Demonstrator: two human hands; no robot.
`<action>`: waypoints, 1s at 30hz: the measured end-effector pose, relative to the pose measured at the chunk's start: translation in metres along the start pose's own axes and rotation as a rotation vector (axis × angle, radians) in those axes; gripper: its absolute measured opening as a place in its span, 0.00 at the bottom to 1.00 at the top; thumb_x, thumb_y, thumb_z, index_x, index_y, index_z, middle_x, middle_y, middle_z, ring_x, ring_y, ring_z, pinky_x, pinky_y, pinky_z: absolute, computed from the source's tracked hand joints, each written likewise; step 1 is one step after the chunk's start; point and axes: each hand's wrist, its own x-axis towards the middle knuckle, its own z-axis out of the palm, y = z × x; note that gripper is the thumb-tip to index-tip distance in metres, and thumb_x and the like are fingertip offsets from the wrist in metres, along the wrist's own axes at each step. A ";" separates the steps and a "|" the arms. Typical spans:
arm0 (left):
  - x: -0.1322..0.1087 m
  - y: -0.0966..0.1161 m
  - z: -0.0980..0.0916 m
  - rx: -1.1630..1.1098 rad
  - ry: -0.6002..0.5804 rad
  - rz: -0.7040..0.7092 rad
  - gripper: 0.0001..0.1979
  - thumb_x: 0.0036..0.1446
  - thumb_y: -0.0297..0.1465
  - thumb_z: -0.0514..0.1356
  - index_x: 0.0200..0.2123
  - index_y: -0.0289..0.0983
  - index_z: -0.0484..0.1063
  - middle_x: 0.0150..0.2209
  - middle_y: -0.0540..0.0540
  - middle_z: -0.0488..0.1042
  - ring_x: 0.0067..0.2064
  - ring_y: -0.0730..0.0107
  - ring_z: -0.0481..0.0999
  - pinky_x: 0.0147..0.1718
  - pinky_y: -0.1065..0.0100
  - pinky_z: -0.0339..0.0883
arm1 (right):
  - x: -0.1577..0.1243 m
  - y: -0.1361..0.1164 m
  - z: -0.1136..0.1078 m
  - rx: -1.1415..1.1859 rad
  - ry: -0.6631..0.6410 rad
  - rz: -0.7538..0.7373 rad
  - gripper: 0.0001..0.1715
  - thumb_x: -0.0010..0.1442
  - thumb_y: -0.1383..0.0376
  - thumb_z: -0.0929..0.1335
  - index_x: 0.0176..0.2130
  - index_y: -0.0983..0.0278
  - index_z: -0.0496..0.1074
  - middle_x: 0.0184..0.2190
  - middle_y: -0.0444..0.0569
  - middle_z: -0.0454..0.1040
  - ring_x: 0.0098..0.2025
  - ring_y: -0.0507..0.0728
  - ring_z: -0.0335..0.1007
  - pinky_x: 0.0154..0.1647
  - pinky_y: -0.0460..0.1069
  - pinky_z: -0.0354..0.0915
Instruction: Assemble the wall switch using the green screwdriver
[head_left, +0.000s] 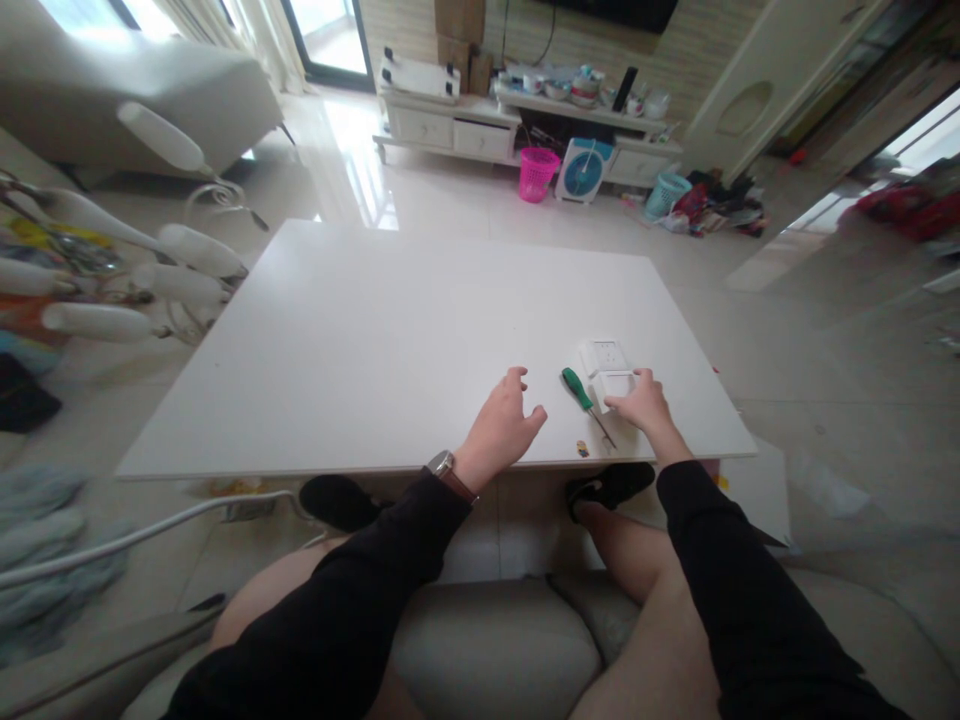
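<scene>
My right hand grips a white wall plate by its sides, thumb on the left and fingers on the far edge. Just beyond it lies a white wall socket with dark pin holes. To their left a screwdriver with a green handle rests on the table, its shaft pointing toward me. Small brass-coloured pieces, too small to name, lie by the near edge. My left hand hovers left of the screwdriver, fingers apart, holding nothing.
The white table stretches far to the left. A lamp with white shades stands at its left side. Across the floor are a pink basket, a blue fan and a low cabinet.
</scene>
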 end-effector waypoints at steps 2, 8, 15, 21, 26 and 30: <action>0.000 0.001 0.000 0.005 -0.004 -0.001 0.27 0.64 0.29 0.59 0.64 0.31 0.59 0.60 0.30 0.73 0.63 0.52 0.74 0.61 0.52 0.69 | 0.001 -0.001 0.005 0.015 -0.020 0.007 0.52 0.48 0.54 0.76 0.66 0.63 0.58 0.59 0.66 0.68 0.56 0.70 0.74 0.56 0.59 0.70; 0.000 0.002 0.000 0.007 0.001 0.016 0.26 0.64 0.29 0.59 0.64 0.31 0.60 0.59 0.30 0.73 0.63 0.53 0.74 0.61 0.52 0.69 | 0.005 -0.001 0.014 0.057 -0.030 0.009 0.51 0.50 0.55 0.75 0.67 0.66 0.59 0.60 0.68 0.68 0.59 0.70 0.72 0.58 0.59 0.69; -0.001 0.002 0.000 0.009 0.014 0.030 0.25 0.64 0.29 0.58 0.63 0.32 0.61 0.58 0.31 0.74 0.61 0.53 0.75 0.61 0.52 0.69 | 0.006 -0.004 0.007 0.054 0.039 -0.058 0.46 0.52 0.56 0.74 0.65 0.68 0.62 0.60 0.70 0.70 0.61 0.73 0.70 0.60 0.62 0.67; 0.003 0.002 -0.002 -0.076 0.019 0.006 0.20 0.62 0.30 0.59 0.57 0.35 0.66 0.56 0.33 0.75 0.56 0.54 0.77 0.56 0.53 0.71 | -0.027 -0.058 -0.010 0.603 0.025 -0.268 0.19 0.53 0.56 0.72 0.42 0.64 0.75 0.45 0.57 0.80 0.49 0.64 0.76 0.52 0.58 0.70; 0.005 0.003 -0.005 -0.449 -0.075 -0.084 0.16 0.61 0.37 0.61 0.49 0.36 0.72 0.50 0.39 0.79 0.49 0.60 0.79 0.49 0.59 0.72 | -0.098 -0.112 -0.028 1.334 -0.571 -0.350 0.16 0.55 0.56 0.74 0.28 0.61 0.68 0.19 0.38 0.66 0.21 0.48 0.60 0.24 0.44 0.57; 0.004 0.004 -0.003 -0.849 -0.258 -0.097 0.13 0.57 0.40 0.64 0.37 0.36 0.73 0.33 0.47 0.78 0.34 0.67 0.79 0.36 0.67 0.72 | -0.134 -0.131 -0.040 1.612 -1.023 -0.363 0.18 0.60 0.54 0.70 0.27 0.61 0.64 0.14 0.34 0.57 0.14 0.46 0.46 0.16 0.43 0.44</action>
